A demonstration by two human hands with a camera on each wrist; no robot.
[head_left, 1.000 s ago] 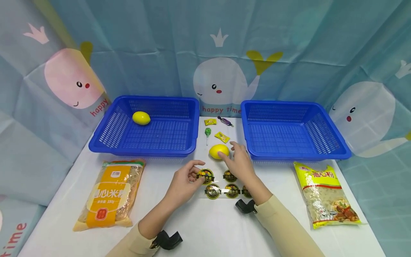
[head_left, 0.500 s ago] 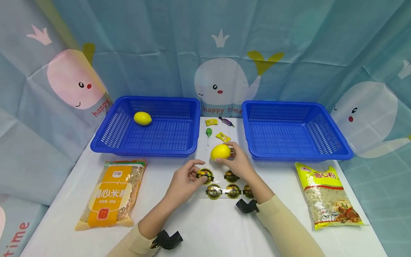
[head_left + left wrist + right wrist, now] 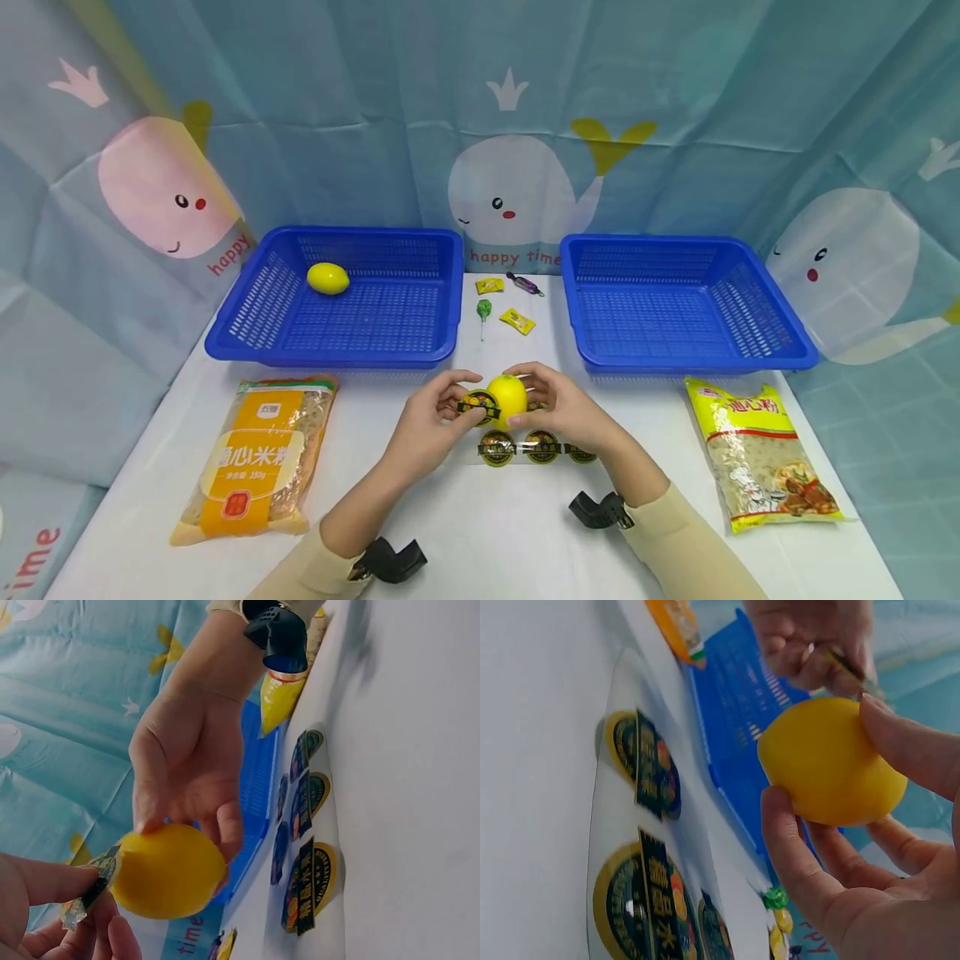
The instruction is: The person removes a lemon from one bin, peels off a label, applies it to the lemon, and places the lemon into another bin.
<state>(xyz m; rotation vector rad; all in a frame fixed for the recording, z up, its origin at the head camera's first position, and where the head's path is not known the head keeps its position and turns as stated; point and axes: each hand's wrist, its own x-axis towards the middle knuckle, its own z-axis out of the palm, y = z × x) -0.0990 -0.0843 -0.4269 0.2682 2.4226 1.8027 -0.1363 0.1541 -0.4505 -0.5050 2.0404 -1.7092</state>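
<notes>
white table (image 3: 487,533), whale curtain behind | we hold lemon (image 3: 507,395) above sticker sheet (image 3: 536,447), right hand (image 3: 558,404) cupping it steady | left hand (image 3: 427,421) pinching sticker (image 3: 480,406) against lemon's side to press on | second lemon (image 3: 327,277) in left basket (image 3: 247,337)
</notes>
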